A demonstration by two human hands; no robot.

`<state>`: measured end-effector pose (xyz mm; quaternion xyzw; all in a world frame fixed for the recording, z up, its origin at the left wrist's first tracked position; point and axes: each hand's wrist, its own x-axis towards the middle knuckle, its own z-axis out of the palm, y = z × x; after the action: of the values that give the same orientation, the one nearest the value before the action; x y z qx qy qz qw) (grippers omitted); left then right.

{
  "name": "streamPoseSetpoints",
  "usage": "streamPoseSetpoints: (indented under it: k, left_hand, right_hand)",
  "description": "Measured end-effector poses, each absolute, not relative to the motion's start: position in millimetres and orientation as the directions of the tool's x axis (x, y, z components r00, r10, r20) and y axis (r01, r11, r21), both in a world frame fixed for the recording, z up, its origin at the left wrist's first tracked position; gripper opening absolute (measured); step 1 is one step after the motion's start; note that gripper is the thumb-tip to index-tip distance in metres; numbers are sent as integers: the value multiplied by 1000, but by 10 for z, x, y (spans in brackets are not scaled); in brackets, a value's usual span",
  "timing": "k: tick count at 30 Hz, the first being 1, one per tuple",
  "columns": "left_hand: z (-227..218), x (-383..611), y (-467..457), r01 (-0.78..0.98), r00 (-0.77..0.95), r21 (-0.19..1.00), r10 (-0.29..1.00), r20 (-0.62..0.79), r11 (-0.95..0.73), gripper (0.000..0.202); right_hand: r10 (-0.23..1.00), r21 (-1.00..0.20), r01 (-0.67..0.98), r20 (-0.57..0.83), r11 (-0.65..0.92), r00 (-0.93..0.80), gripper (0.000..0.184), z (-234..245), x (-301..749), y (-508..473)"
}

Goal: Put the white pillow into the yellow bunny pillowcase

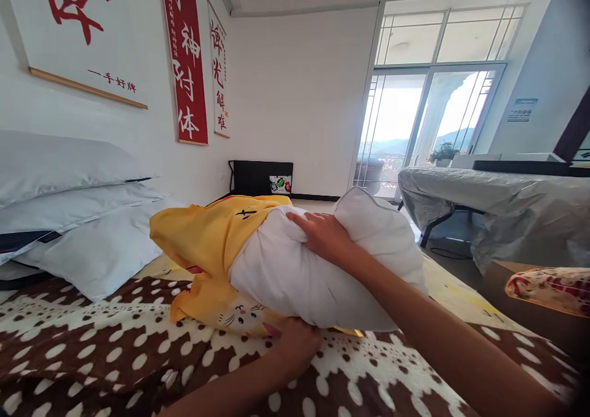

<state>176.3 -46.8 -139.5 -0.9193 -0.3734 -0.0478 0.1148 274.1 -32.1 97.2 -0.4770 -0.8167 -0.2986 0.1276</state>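
A white pillow point(295, 275) lies partly inside a yellow pillowcase point(207, 232) printed with a cat face. Its left part is covered by the cloth, and the right part bulges out bare. On top of the pillow, my right hand point(325, 238) grips the white fabric, fingers pointing left. Low at the front, my left hand point(297, 346) is closed at the pillowcase's lower edge, close to the cat print; its fingertips are hidden beneath the pillow.
Under everything spreads a brown blanket point(152, 349) with white spots. Several white pillows point(106, 245) are stacked at left. A table point(461, 189) under plastic sheeting stands at right, near a cardboard box point(511, 288) with patterned cloth. A black case point(251, 174) leans by the back wall.
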Motion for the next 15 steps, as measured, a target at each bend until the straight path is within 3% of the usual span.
streamPoseSetpoints:
  k: [5, 8, 11, 15]
  left_hand:
    - [-1306, 1629, -562, 640, 768, -248, 599, 225, -727, 16]
    - [-1330, 1374, -670, 653, 757, -302, 585, 291, -695, 20]
    - [-1350, 1113, -733, 694, 720, -453, 536, 440, -560, 26]
    - [-1161, 932, -689, 658, 752, -570, 391, 531, -492, 12]
  right_hand:
    - [625, 427, 799, 501, 424, -599, 58, 1017, 2747, -440]
    - [654, 385, 833, 518, 398, -552, 55, 988, 3013, -477]
    - [702, 333, 872, 519, 358, -487, 51, 896, 3265, -475]
    - [733, 258, 910, 539, 324, -414, 46, 835, 3407, -480]
